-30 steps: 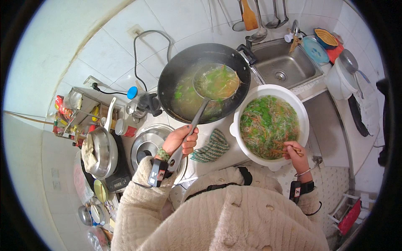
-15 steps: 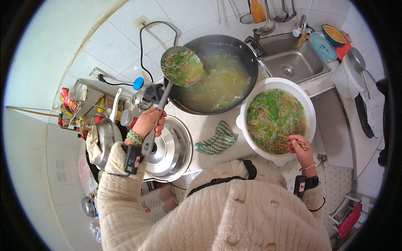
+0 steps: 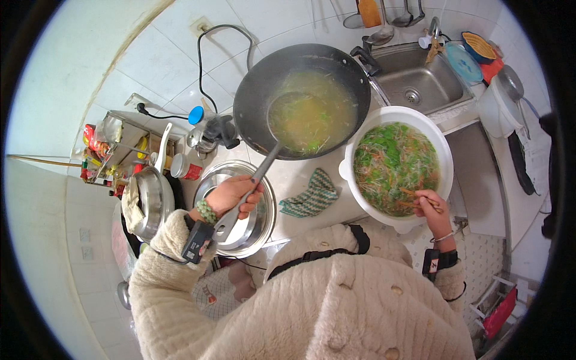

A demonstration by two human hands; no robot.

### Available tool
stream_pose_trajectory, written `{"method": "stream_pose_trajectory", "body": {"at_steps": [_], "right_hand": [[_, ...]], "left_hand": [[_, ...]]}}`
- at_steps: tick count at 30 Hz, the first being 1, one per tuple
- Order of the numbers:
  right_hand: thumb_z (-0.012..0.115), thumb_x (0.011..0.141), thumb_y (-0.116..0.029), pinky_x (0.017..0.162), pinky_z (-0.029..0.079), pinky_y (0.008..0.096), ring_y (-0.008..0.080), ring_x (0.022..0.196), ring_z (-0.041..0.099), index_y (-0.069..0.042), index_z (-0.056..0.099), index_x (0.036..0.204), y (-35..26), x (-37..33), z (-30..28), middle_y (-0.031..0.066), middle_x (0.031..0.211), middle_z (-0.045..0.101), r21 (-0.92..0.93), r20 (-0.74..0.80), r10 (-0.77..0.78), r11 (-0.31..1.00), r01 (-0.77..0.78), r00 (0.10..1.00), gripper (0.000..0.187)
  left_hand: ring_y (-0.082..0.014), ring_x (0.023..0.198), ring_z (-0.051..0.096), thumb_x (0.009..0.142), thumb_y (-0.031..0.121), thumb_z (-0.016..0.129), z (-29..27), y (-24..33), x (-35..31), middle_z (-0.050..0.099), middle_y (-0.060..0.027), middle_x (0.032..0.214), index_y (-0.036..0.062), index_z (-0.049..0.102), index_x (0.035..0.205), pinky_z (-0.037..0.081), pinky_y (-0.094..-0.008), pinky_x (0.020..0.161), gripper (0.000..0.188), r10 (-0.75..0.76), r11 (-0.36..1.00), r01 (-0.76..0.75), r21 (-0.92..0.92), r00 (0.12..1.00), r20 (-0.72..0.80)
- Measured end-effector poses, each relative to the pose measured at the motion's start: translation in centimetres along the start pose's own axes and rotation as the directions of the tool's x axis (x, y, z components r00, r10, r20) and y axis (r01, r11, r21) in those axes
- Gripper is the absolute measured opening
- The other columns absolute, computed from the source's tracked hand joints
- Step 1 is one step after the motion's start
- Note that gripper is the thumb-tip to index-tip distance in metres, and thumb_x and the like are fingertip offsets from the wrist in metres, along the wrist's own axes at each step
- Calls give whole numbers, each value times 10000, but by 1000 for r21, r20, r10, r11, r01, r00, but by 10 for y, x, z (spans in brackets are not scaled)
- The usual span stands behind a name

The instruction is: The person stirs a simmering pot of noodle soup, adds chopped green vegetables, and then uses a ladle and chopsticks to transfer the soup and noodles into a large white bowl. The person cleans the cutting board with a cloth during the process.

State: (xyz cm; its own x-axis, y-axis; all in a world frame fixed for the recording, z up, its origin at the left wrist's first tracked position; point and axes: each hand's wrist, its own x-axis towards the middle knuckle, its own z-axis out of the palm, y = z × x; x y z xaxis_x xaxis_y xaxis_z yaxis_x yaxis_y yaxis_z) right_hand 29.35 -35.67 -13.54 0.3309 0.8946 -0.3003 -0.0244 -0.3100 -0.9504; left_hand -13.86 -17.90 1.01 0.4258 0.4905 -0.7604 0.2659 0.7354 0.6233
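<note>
My left hand [image 3: 233,197] is wrapped round the grey handle of a slotted skimmer [image 3: 267,161]. The skimmer's head lies inside the big dark wok [image 3: 252,99], mostly sunk in cloudy yellow-green broth [image 3: 315,114] with a few green and pale shreds. Over the near right edge of a large white basin [image 3: 445,141], my right hand [image 3: 433,210] grips wooden chopsticks [image 3: 407,204], their tips among the food. Shredded vegetables [image 3: 393,162], green leaves with white and orange strands, fill the basin in liquid.
A green-and-white patterned cloth [image 3: 311,195] lies between wok and basin. Beneath my left hand is a metal lid [image 3: 264,222]. A steel sink [image 3: 414,84] sits behind the basin. At left stand a steel pot [image 3: 157,207] and a seasoning rack [image 3: 123,144]; ladles [image 3: 381,37] hang at the back.
The skimmer, earlier raised over the wok's left side with vegetables in it, has come down into the broth. My left hand moved right and nearer me. The chopsticks stay at the basin.
</note>
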Motion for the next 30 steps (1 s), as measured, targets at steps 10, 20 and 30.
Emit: {"method": "stream_pose_trajectory", "body": {"at_steps": [10, 20, 30], "right_hand": [[537, 920, -153, 593, 505, 223, 108, 688, 631, -45, 617, 1065, 1, -2, -4, 51, 859, 652, -3, 0, 20, 1000, -20, 1000, 198], [531, 924, -202, 600, 504, 240, 133, 695, 633, -45, 613, 1072, -9, 2, -5, 64, 849, 644, -23, 22, 7, 1000, -7, 1000, 231], [538, 935, -282, 633, 510, 235, 114, 709, 620, -49, 606, 1142, -15, 7, -6, 49, 893, 643, -154, -50, -73, 986, 64, 996, 318]], "left_hand": [[-83, 502, 421, 988, 225, 414, 39, -33, 45, 417, 11, 706, 32, 456, 1020, 401, -247, 417, 200, 205, 903, -53, -425, 925, 320], [-77, 539, 430, 973, 209, 446, 54, -33, 46, 432, 17, 739, 31, 470, 1036, 410, -249, 448, 190, 352, 854, -185, -487, 894, 277], [-72, 555, 435, 959, 212, 472, 61, -23, 33, 441, 22, 726, 20, 477, 1035, 405, -231, 459, 206, 518, 784, -430, -449, 850, 91]]}}
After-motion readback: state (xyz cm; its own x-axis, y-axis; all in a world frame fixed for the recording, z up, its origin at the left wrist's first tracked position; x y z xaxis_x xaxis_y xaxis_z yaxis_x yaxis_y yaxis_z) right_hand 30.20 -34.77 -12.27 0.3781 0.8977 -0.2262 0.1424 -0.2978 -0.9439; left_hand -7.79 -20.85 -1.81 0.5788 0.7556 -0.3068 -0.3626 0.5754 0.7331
